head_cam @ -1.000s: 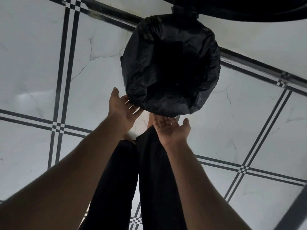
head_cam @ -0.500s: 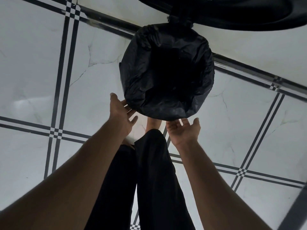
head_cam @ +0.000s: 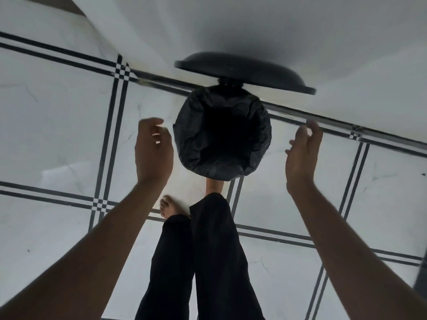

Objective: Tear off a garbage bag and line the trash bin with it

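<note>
A round trash bin stands on the tiled floor ahead of my feet, and a black garbage bag (head_cam: 191, 144) covers its rim and drapes inside it. The bin's black lid (head_cam: 245, 71) stands raised behind the opening. My left hand (head_cam: 153, 151) hovers just left of the bin, fingers loosely curled, holding nothing. My right hand (head_cam: 302, 155) is raised to the right of the bin, fingers spread, well apart from the bag. Neither hand touches the bag.
White marble floor tiles (head_cam: 57, 116) with black stripe borders surround the bin. A white wall (head_cam: 277, 24) rises right behind it. My legs in black trousers (head_cam: 208, 250) and bare feet stand just in front of the bin; one foot (head_cam: 213, 185) is at its base.
Both hands have left the front of the bag's rim and moved apart to either side of the bin. The view has pulled back, showing the whole raised lid.
</note>
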